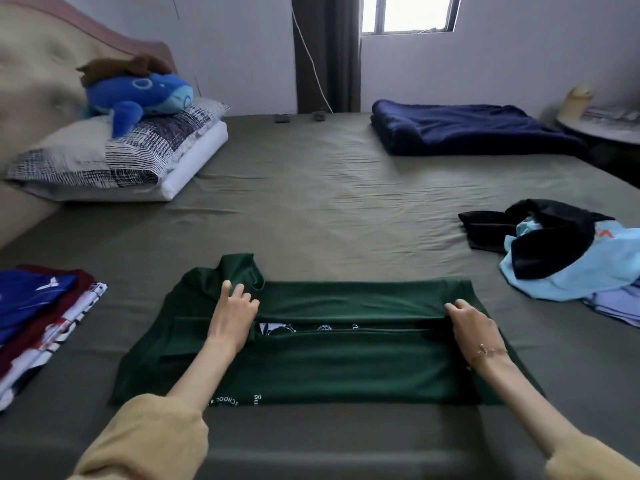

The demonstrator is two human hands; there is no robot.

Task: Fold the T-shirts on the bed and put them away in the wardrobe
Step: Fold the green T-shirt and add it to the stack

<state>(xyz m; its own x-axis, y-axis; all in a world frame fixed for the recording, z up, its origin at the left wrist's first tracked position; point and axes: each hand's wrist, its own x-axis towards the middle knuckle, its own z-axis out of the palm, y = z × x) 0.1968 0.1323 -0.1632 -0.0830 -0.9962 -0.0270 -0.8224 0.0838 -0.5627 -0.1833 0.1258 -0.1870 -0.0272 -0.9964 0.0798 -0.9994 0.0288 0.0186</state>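
T-shirts are spread over a few spots on the bed (pixel 311 188) right now. From my remote seat, the one being worked on is the dark green T-shirt (pixel 311 368), lying flat near the front edge of the olive sheet, both long sides folded in toward the middle so a strip of white print peeks out between the two flaps. White lettering shows along the near hem too.

Left hand (pixel 233 315) sits on the collar end of the green shirt — index finger stretched out forward, the other fingers curled loosely against the fabric. I honestly can't tell if it's pinching cloth or just pressing down. Right hand (pixel 472 325) is at the other end, fingers curled over the edge of the far flap, gripping it. That wrist has a thin bracelet (pixel 488 351) on it. Both arms wear mustard-yellow sleeves.

Off to the left sits a folded stack of T-shirts (pixel 45 317) — blue on top, dark red under it, a white patterned one at the bottom. Over on the right there's an unfolded pile of clothes (pixel 568 251), black and light blue tangled together, well apart from the green one.

Further back: a blue plush toy (pixel 138 95) on patterned pillows (pixel 121 157) by the headboard, and a folded navy blanket (pixel 474 128) near the far right corner, under the window.
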